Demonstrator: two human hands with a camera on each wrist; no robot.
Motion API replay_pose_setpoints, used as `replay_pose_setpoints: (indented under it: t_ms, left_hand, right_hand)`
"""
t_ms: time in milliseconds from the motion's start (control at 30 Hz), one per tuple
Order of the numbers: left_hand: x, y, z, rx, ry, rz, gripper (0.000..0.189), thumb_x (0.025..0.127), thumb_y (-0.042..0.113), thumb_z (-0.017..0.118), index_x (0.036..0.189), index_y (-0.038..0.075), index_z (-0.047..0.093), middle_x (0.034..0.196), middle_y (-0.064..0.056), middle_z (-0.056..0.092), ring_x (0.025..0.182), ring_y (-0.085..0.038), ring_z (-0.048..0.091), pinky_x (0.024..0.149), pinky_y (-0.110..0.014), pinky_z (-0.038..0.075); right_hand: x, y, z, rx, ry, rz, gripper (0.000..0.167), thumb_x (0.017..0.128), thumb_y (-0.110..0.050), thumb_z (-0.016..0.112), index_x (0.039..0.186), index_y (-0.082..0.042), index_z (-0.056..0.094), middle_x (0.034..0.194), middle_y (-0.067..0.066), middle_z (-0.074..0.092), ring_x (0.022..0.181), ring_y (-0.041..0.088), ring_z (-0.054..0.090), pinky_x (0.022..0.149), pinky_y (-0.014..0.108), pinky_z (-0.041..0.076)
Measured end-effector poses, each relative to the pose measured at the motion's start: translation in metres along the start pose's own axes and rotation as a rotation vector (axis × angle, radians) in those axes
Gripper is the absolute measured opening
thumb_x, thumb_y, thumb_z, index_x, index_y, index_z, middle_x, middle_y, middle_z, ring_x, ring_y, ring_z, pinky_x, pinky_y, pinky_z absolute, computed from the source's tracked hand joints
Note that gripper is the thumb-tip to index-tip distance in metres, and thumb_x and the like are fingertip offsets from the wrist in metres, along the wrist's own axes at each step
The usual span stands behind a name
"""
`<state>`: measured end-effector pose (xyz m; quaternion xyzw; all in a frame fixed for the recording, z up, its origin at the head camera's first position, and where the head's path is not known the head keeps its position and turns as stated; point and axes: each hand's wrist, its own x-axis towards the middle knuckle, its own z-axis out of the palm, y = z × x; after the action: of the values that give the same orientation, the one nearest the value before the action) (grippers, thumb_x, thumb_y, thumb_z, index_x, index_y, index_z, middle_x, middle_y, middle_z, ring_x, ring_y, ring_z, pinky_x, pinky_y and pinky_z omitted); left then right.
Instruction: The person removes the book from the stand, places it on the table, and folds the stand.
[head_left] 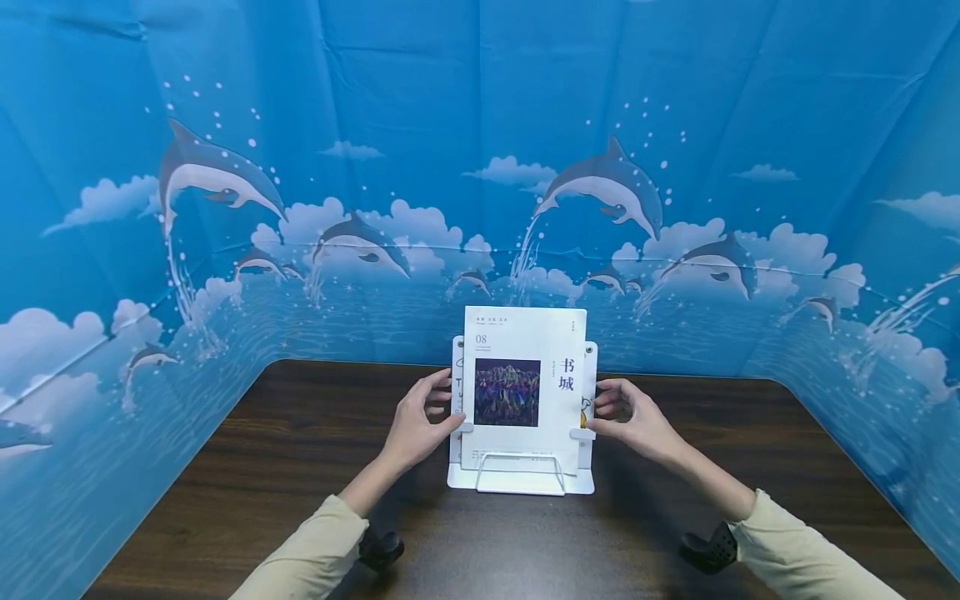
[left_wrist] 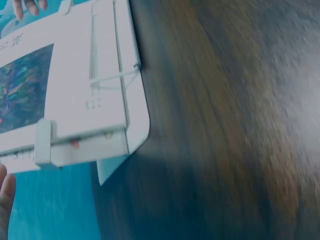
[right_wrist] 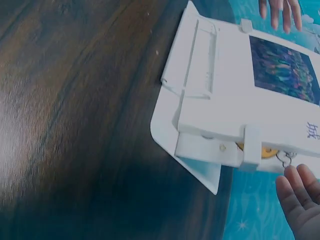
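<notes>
A white book (head_left: 521,337) with a dark colourful picture on its cover stands upright on a white book stand (head_left: 583,483). Side clips (left_wrist: 43,142) lie over the cover's left and right edges. To the left of the stand is my left hand (head_left: 420,423), its thumb by the left clip and its fingers loosely bent. My right hand (head_left: 639,423) is at the other side, thumb close to the right clip (right_wrist: 251,148). Its fingers look nearly straight in the right wrist view, beside the stand's edge. Whether either thumb touches a clip is hard to tell.
A bent wire support (head_left: 519,493) crosses the book's foot. The stand rests on a dark wooden table (head_left: 300,467). Behind it hangs a blue cloth (head_left: 450,125) printed with dolphins and clouds. Dark straps (head_left: 381,550) sit at both wrists.
</notes>
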<state>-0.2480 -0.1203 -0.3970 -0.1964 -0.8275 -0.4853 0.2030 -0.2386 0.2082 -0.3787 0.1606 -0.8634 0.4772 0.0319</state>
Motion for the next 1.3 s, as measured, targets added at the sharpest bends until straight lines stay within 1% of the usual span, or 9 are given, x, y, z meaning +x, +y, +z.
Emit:
replay_pose_setpoints:
  t_ms: [167,333,500,633,767,900,1100,1300]
  left_hand:
    - [0.001,0.004,0.009,-0.019,0.026,-0.028,0.059,0.073,0.004,0.073,0.126,0.001,0.048,0.113,-0.016,0.055,0.094,-0.028,0.059,0.075,-0.037,0.053]
    - [0.002,0.005,0.017,-0.017,0.056,-0.054,0.057,0.073,0.002,0.072,0.124,0.000,0.049,0.111,-0.016,0.055,0.094,-0.027,0.059,0.075,-0.037,0.053]
    - [0.003,0.004,0.024,-0.017,0.073,-0.073,0.055,0.072,-0.002,0.071,0.123,0.000,0.050,0.111,-0.016,0.055,0.094,-0.027,0.059,0.074,-0.035,0.053]
    - [0.003,0.003,0.029,-0.025,0.078,-0.097,0.055,0.072,-0.005,0.070,0.123,0.000,0.050,0.111,-0.016,0.054,0.095,-0.027,0.059,0.075,-0.033,0.053]
    - [0.004,0.001,0.034,-0.044,0.092,-0.119,0.053,0.072,-0.007,0.068,0.122,-0.002,0.051,0.111,-0.015,0.053,0.095,-0.027,0.058,0.076,-0.032,0.052]
    - [0.005,-0.001,0.038,-0.059,0.115,-0.126,0.050,0.073,-0.008,0.067,0.120,-0.003,0.052,0.110,-0.015,0.053,0.094,-0.026,0.057,0.076,-0.030,0.052]
    - [0.006,0.001,0.041,-0.075,0.153,-0.154,0.047,0.074,-0.010,0.064,0.119,-0.003,0.054,0.108,-0.015,0.053,0.093,-0.027,0.056,0.075,-0.031,0.053]
    - [0.007,-0.001,0.043,-0.071,0.186,-0.165,0.046,0.073,-0.015,0.062,0.117,-0.003,0.055,0.104,-0.015,0.053,0.089,-0.026,0.055,0.072,-0.032,0.053]
  right_hand:
    - [0.002,-0.003,0.007,0.006,0.036,-0.002,0.061,0.076,-0.017,0.073,0.125,0.004,0.043,0.106,0.018,0.055,0.095,0.031,0.056,0.078,0.034,0.049]
    - [0.004,-0.007,0.012,-0.001,0.070,-0.012,0.060,0.075,-0.014,0.073,0.124,0.005,0.045,0.104,0.019,0.056,0.093,0.031,0.058,0.075,0.034,0.051]
    - [0.008,-0.008,0.019,-0.040,0.106,0.008,0.057,0.075,-0.011,0.072,0.124,0.004,0.046,0.103,0.016,0.056,0.092,0.029,0.058,0.074,0.034,0.052]
    - [0.010,-0.007,0.026,-0.051,0.132,0.033,0.055,0.075,-0.006,0.071,0.123,0.004,0.046,0.103,0.015,0.055,0.092,0.028,0.058,0.075,0.035,0.052]
    - [0.012,-0.008,0.032,-0.034,0.160,0.061,0.055,0.075,-0.002,0.070,0.123,0.005,0.046,0.103,0.017,0.054,0.092,0.028,0.056,0.078,0.037,0.051]
    - [0.013,-0.008,0.036,-0.016,0.188,0.083,0.054,0.075,0.000,0.069,0.123,0.008,0.045,0.104,0.018,0.053,0.092,0.028,0.054,0.081,0.038,0.050]
    - [0.016,-0.009,0.041,0.016,0.234,0.101,0.050,0.075,0.004,0.067,0.120,0.008,0.047,0.102,0.019,0.055,0.091,0.029,0.056,0.079,0.038,0.050]
    - [0.019,-0.010,0.047,0.037,0.283,0.134,0.046,0.075,0.007,0.065,0.118,0.009,0.048,0.101,0.019,0.055,0.089,0.027,0.054,0.074,0.031,0.049]
